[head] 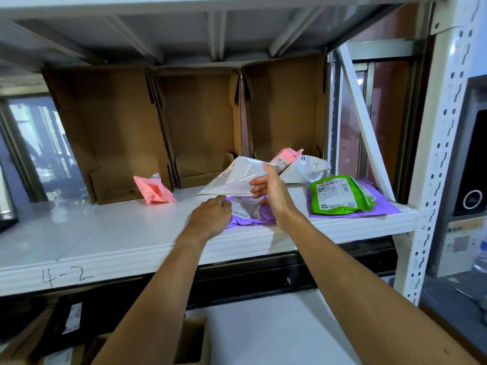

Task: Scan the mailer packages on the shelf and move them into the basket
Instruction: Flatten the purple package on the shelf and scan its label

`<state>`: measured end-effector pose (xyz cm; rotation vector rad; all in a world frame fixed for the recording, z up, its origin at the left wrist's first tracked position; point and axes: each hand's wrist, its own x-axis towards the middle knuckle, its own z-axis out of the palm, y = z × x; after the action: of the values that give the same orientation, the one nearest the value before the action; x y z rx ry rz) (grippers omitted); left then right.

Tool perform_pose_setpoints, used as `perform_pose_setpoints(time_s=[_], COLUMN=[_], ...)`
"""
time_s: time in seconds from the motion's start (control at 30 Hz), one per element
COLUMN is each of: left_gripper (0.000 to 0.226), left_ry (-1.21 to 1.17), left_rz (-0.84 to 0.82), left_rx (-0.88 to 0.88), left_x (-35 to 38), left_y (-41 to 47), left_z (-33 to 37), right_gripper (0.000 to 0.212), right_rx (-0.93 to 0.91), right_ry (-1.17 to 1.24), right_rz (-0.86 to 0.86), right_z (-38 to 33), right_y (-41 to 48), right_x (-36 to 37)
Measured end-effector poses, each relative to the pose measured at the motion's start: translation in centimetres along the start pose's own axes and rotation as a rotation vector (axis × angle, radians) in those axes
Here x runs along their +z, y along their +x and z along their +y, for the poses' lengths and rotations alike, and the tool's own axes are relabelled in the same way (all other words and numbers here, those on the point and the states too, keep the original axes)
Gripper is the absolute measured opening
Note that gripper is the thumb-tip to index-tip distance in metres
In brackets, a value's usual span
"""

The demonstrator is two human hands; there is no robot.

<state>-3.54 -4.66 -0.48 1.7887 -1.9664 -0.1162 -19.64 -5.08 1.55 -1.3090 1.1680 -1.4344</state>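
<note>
**Q:** What are you doing at the shelf [131, 233] here?

**A:** Picking up the next parcel. My left hand [210, 214] is curled over the near corner of the purple mailer [247, 210], which lies flat near the shelf's front edge with its label up. My right hand [268, 188] is raised just beyond it, fingers loosely open and holding nothing, close against the white mailer [237, 175] behind.

**Q:** Where are the others?

**A:** A pink mailer [154, 189] sits well to the left, by the cardboard boxes [113, 133]. A green mailer [340, 194] rests on another purple one at right, with more white and pink bags behind it.

**Q:** And next?

**A:** I'd judge the lift has yet to happen. The bag looks thin and limp, so it wants a firm pinch, label kept flat for scanning. No scanner or basket is in view, so I can't tell which way it goes.
</note>
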Motion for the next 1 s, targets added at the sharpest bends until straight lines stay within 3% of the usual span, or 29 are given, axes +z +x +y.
perform_pose_setpoints(time_s=[0.17, 0.33, 0.7, 1.0], left_gripper=[0.065, 0.040, 0.049, 0.047], left_ry=[0.059, -0.015, -0.045, 0.001], left_rz=[-0.065, -0.054, -0.120, -0.118], left_rx=[0.051, 0.046, 0.057, 0.038], left_x=[-0.1, 0.3, -0.2, -0.1], left_y=[-0.3, 0.4, -0.1, 0.3], left_z=[0.0, -0.3, 0.1, 0.1], right_gripper=[0.059, 0.056, 0.051, 0.052], right_rx=[-0.080, -0.132, -0.247, -0.242], right_ry=[-0.485, -0.842, -1.328, -1.398], right_rz=[-0.186, -0.333, -0.478, -0.516], right_z=[-0.1, 0.5, 1.3, 1.4], right_y=[-1.3, -1.5, -0.3, 0.2], right_x=[1.0, 1.7, 2.2, 2.3])
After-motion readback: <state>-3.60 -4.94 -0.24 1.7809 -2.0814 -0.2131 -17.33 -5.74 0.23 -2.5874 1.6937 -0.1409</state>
